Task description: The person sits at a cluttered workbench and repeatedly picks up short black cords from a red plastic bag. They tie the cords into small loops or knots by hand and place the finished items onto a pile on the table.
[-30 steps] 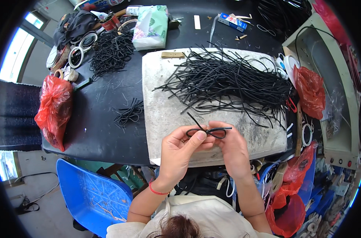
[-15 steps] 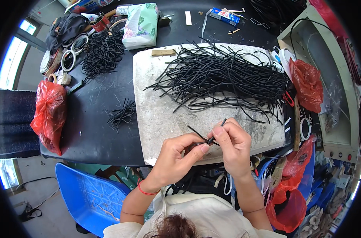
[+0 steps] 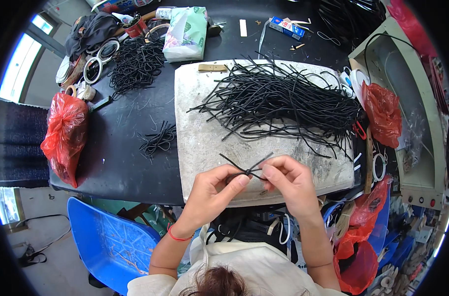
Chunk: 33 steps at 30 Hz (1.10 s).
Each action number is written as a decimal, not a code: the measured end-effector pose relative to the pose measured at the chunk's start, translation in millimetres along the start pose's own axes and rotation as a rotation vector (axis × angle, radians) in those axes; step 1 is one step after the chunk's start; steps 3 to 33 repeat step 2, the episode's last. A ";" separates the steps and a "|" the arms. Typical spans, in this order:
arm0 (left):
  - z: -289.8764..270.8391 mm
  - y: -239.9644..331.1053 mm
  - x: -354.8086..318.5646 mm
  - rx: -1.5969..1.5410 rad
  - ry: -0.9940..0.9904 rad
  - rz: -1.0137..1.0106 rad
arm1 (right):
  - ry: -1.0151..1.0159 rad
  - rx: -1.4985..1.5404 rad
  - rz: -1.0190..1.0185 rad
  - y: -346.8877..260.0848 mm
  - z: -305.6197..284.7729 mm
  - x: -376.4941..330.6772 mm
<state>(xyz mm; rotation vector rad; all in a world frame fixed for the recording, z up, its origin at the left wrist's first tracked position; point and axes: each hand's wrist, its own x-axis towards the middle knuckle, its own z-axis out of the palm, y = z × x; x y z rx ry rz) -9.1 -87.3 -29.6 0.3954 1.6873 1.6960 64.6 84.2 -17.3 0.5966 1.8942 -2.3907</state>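
Note:
My left hand (image 3: 212, 192) and my right hand (image 3: 288, 180) pinch one short black cord (image 3: 246, 170) between them over the near edge of a worn white board (image 3: 199, 128). The cord is looped at the fingers and its two ends cross and stick up. Farther back on the board lies a large heap of loose black cords (image 3: 283, 103). A small bunch of looped black cords (image 3: 157, 140) lies on the black table (image 3: 120, 158) to the left of the board.
A red plastic bag (image 3: 61, 135) hangs at the table's left edge, another red bag (image 3: 382, 111) sits at the right. A second pile of black cords (image 3: 135, 61), tape rolls (image 3: 93, 69) and a tissue pack (image 3: 187, 32) lie at the back. A blue chair (image 3: 103, 241) stands below left.
The cord went from a flat loop held between both hands to a tighter loop with its ends crossed and sticking up. Both hands stayed over the board's near edge.

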 end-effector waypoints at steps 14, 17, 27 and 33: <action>1.8 -1.0 -0.9 -0.104 0.002 0.038 | 0.004 -0.038 -0.016 4.8 3.2 -1.5; 1.8 -1.0 -0.9 -0.104 0.002 0.038 | 0.004 -0.038 -0.016 4.8 3.2 -1.5; 1.8 -1.0 -0.9 -0.104 0.002 0.038 | 0.004 -0.038 -0.016 4.8 3.2 -1.5; 1.8 -1.0 -0.9 -0.104 0.002 0.038 | 0.004 -0.038 -0.016 4.8 3.2 -1.5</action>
